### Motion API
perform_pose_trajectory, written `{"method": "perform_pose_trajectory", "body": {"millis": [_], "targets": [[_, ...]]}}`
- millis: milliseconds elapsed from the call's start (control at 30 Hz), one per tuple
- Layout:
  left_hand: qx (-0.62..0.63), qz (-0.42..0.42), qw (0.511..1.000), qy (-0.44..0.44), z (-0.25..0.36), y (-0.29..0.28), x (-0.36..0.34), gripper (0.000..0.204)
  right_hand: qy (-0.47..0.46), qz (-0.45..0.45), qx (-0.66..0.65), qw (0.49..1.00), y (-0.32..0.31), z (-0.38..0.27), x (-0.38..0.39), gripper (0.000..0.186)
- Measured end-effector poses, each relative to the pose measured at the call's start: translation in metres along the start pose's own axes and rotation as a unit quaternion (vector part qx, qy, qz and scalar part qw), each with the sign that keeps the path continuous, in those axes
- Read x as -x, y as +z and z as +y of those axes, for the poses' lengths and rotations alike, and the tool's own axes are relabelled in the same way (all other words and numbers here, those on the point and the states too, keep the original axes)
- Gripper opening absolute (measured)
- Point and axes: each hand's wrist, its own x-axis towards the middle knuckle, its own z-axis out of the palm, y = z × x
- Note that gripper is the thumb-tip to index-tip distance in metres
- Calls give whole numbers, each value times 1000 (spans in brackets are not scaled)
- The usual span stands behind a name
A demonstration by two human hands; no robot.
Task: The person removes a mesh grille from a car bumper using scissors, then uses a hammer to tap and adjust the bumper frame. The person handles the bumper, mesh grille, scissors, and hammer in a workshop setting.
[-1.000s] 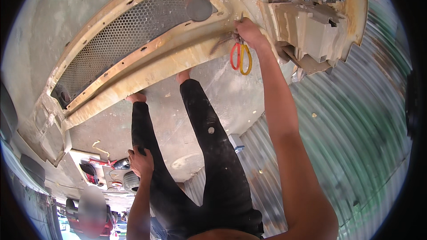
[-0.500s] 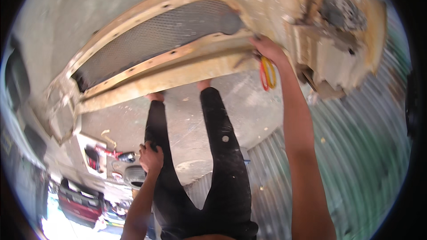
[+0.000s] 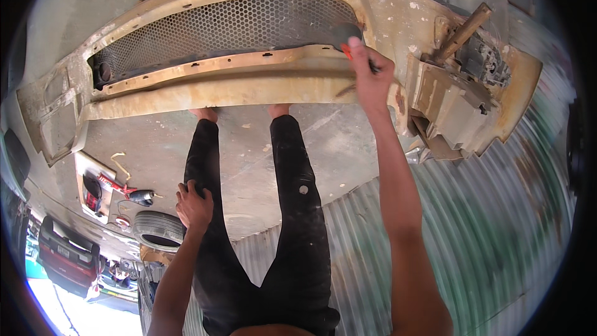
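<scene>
A cream-coloured car bumper [image 3: 249,94] stretches across the floor in front of me, its paint scuffed and stained. A grey honeycomb grille [image 3: 211,28] fills its long opening, with a round dark-grey piece [image 3: 345,33] at the right end. My right hand [image 3: 375,74] is closed around a tool with orange-red and black parts [image 3: 346,51], held over the lower right corner of the grille. Fingers hide most of the tool, so its kind is unclear. My left hand [image 3: 194,207] rests on my left leg, fingers and thumb apart, with no object visible in it.
A wooden piece [image 3: 463,34] and a boxy beige part [image 3: 457,109] sit at the bumper's right end. Corrugated sheeting [image 3: 472,224] rises on the right. At left are a red tool [image 3: 121,188], a tyre [image 3: 158,231] and, farther off, a dark red vehicle [image 3: 67,258].
My right hand has moved from the bumper's lower edge up to the grille's corner. Red and yellow loop-like handles hung below it before; now only an orange-red part shows. The view has shifted.
</scene>
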Motion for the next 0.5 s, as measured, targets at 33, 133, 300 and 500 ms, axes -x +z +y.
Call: {"method": "perform_pose_trajectory", "body": {"millis": [33,133,300,500], "targets": [[2,0,1000,2,0,0,-2,37,-87,-25,4,996,11,-10,-5,37],[2,-2,1000,0,-3,6,-1,37,-344,-150,22,927,44,-35,-15,29],[-1,-3,1000,-14,2,10,0,37,-520,-163,155,824,93,28,-56,31],[-27,-11,1000,-1,9,12,-3,36,-354,-130,163,912,60,81,-79,43]]}}
